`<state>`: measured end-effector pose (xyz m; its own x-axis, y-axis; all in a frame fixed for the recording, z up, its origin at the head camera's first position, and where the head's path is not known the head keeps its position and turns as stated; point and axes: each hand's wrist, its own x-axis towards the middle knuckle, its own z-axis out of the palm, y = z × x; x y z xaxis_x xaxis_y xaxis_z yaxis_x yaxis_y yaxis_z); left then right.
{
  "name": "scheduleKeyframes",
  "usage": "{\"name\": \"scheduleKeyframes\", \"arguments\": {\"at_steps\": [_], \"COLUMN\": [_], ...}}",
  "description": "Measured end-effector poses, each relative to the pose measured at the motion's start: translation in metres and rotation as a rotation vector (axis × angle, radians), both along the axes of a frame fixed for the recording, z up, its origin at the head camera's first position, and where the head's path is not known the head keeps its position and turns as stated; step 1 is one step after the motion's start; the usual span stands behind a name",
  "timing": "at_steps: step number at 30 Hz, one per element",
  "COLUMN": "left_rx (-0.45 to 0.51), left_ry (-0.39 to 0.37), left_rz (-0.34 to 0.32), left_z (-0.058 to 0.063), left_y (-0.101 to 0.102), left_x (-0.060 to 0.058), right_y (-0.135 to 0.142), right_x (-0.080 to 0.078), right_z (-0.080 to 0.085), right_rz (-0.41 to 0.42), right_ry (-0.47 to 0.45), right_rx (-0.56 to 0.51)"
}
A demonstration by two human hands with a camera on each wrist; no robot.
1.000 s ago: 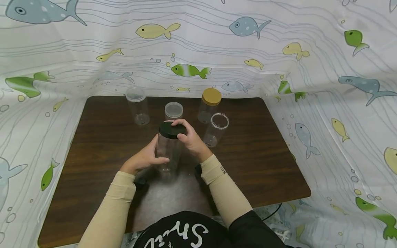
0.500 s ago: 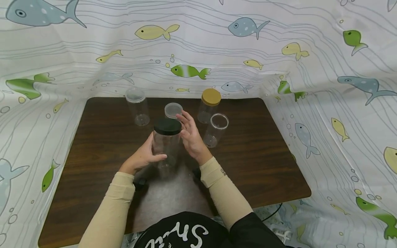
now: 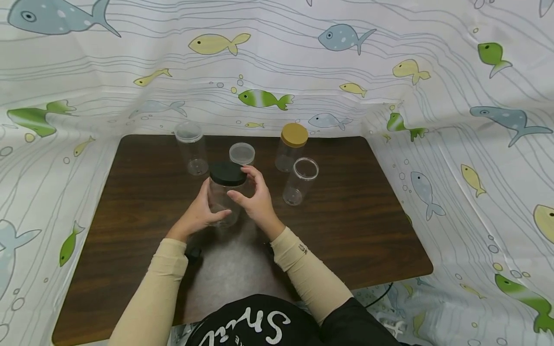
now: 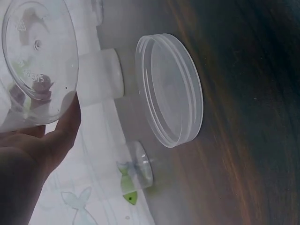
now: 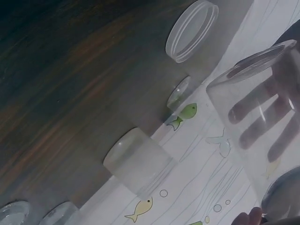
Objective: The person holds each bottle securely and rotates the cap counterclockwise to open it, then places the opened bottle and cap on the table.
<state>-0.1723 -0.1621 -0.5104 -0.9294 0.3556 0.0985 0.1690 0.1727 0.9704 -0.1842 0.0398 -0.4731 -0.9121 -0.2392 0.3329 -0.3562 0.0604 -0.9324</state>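
Note:
A tall clear plastic jar [image 3: 220, 202] with a dark green lid [image 3: 228, 173] stands in my two hands, its round base [image 4: 40, 61] showing in the left wrist view. My left hand [image 3: 196, 213] grips the body from the left, thumb across the front; its fingers show through the wall in the right wrist view. My right hand [image 3: 259, 206] curls about the lid's right side, fingertips at the rim and thumb overlapping the jar just below it. A loose translucent lid [image 4: 173, 91] lies on the table in the wrist views.
Behind the held jar stands a frosted-topped container [image 3: 242, 153]. A clear jar [image 3: 191, 149] is at the back left. To the right are a yellow-lidded jar [image 3: 294, 137] and a lidless jar [image 3: 300, 181]. A fish-print curtain [image 3: 277, 62] surrounds the brown table [image 3: 346, 226].
My right hand let go of the dark green lid, opened beside it, then came back to its right side. The held jar has shifted left and slightly up in the head view.

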Motion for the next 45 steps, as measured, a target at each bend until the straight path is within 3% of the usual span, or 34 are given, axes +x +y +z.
{"name": "scheduleKeyframes", "arguments": {"at_steps": [4, 7, 11, 14, 19, 23, 26, 29, 37, 41, 45], "left_rx": [-0.033, -0.040, -0.074, -0.086, 0.023, 0.076, 0.074, 0.063, 0.050, 0.053, 0.063], "left_ry": [0.029, 0.034, 0.014, -0.015, -0.043, -0.029, -0.015, -0.015, -0.043, -0.026, -0.016], "left_rz": [-0.015, -0.046, -0.068, -0.094, -0.214, -0.253, -0.236, -0.214, -0.098, -0.088, -0.107], "left_z": [0.002, 0.005, 0.008, 0.010, 0.011, 0.010, 0.008, 0.007, 0.003, 0.000, -0.001], "left_y": [0.002, 0.004, 0.006, 0.005, 0.003, 0.003, 0.004, 0.002, -0.008, -0.008, -0.005], "left_x": [0.001, 0.002, 0.004, 0.005, 0.005, 0.003, 0.003, 0.002, 0.001, -0.001, -0.002], "right_y": [-0.003, -0.004, -0.001, 0.005, 0.016, 0.019, 0.019, 0.016, -0.007, -0.012, -0.008], "right_x": [0.000, -0.001, -0.008, -0.014, -0.023, -0.028, -0.029, -0.025, -0.003, 0.005, 0.008], "right_z": [0.001, 0.002, 0.001, -0.001, -0.002, -0.003, -0.005, -0.007, -0.007, -0.004, -0.003], "right_rz": [-0.001, 0.046, 0.160, 0.270, 0.454, 0.519, 0.495, 0.421, 0.035, -0.007, -0.002], "right_ry": [-0.055, -0.113, -0.180, -0.180, -0.144, -0.148, -0.175, -0.174, -0.004, 0.027, 0.002], "right_rx": [0.033, -0.028, -0.169, -0.222, -0.237, -0.244, -0.239, -0.233, 0.053, 0.121, 0.152]}}
